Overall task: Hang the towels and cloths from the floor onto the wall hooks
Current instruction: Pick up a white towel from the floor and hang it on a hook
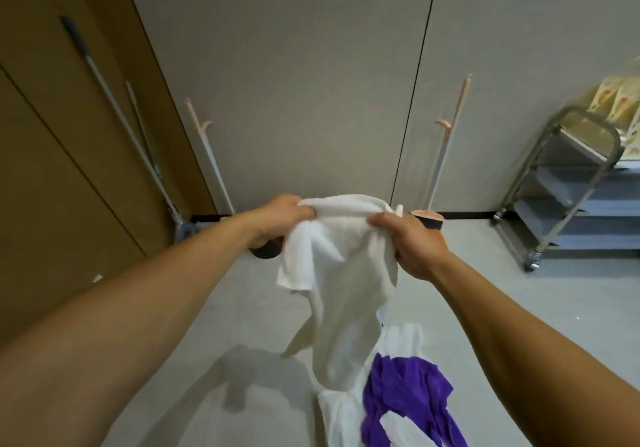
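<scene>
Lying on the floor (pixel 519 308) toward its near edge, right of centre, was a heap of fabric: a purple cloth (pixel 405 394) crumpled over white cloths (pixel 343 415). Above the heap hung a white towel (pixel 343 273), bunched and dangling; whether its lower end touched the heap could not be told. Both bare arms reached forward. The left grip (pixel 282 216) was curled round the towel's upper left edge, and the right grip (pixel 412 244) pinched the upper right edge with the thumb on top, so the top edge ran between them.

Behind the grips, dark round bases showed only in part. Farther back, where the floor met the grey wall (pixel 294 65), two pale poles with pink hooks stood, a left hook pole (pixel 199 122) and a right hook pole (pixel 445 124), both bare. A mop (pixel 114 100) leaned on the brown panel (pixel 52 135) at the left. A metal cart (pixel 568 187) with shelves stood at the floor's far right edge.
</scene>
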Tool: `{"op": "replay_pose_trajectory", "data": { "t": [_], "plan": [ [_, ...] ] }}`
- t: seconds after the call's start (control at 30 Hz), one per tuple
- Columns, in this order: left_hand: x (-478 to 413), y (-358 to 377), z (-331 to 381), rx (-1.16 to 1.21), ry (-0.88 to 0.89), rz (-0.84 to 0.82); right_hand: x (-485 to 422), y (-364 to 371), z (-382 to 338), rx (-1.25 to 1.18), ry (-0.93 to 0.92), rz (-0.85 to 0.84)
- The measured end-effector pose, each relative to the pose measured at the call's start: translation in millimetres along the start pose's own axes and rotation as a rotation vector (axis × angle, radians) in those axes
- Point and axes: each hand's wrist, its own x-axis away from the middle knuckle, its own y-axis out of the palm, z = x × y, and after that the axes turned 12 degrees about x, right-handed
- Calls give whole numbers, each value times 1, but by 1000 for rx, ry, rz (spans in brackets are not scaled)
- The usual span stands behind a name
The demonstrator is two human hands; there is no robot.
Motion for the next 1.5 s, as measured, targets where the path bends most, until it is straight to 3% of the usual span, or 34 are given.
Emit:
{"op": "replay_pose_trajectory", "data": {
  "t": [0.1,0.2,0.33,0.4,0.47,0.53,0.67,0.83,0.93,1.0,1.07,1.2,1.33,1.43,1.5],
  "plan": [
    [23,8,32,422,54,204,8,19,-11,296,-117,-176],
    [49,10,51,596,101,162,17,52,-28,452,-247,-237],
    [86,-13,33,736,185,19,21,75,-60,165,-143,-260],
    [109,-29,9,610,171,-57,21,86,-80,-61,-50,-310],
    [129,-32,-18,358,23,-96,23,101,-101,-241,39,-344],
    [148,-28,-38,237,-97,-2,32,119,-121,-294,95,-348],
    [181,-38,-41,391,13,222,42,152,-134,-307,24,-427],
    [226,-87,-25,786,104,508,65,195,-114,49,17,-564],
    [253,-107,-28,829,126,569,83,225,-106,179,-43,-696],
    [271,-115,-41,786,134,573,93,246,-108,233,-104,-582],
    [287,-119,-56,638,81,583,102,267,-114,139,-116,-474],
    [315,-127,-81,482,-69,564,123,300,-128,40,-156,-485],
    [348,-155,-95,339,-28,628,139,324,-131,76,-158,-434],
    [375,-178,-103,319,7,769,149,338,-133,182,-169,-385],
    [390,-193,-110,432,42,906,154,348,-136,213,-194,-351]
  ]
}}
